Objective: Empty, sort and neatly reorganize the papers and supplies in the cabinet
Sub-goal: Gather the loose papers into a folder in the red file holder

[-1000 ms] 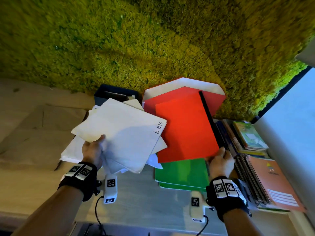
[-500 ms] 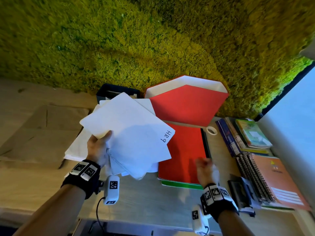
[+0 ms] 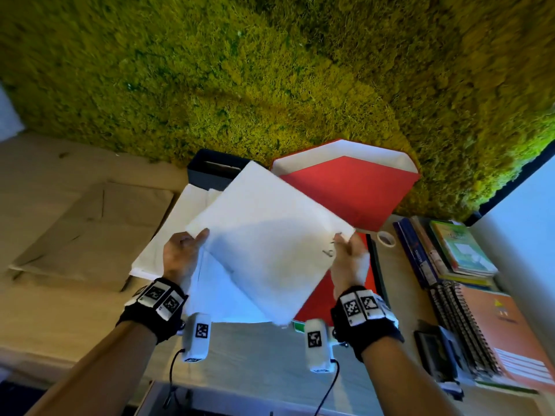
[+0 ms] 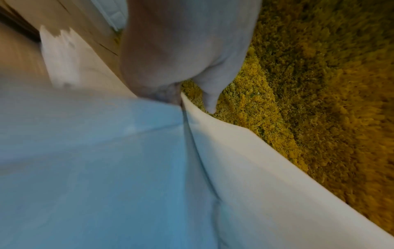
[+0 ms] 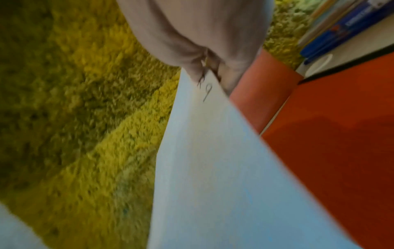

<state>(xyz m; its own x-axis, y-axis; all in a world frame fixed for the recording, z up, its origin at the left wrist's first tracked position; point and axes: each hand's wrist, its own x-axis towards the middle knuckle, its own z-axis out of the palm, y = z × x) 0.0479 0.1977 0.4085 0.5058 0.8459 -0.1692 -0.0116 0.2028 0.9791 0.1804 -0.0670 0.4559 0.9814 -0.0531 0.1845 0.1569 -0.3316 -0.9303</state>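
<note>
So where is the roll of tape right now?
In the head view the roll of tape lies flat on the tabletop right of centre, between the red folder's black edge and the row of books, just beyond the right hand.

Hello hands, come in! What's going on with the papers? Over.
Left hand and right hand both grip the papers, raised over the red folder. Nothing in the way. Over.

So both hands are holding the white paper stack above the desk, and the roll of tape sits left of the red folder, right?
Not quite: the tape roll sits right of the flat red folder, as the head view shows. Both hands, left hand and right hand, do hold the white paper stack.
</note>
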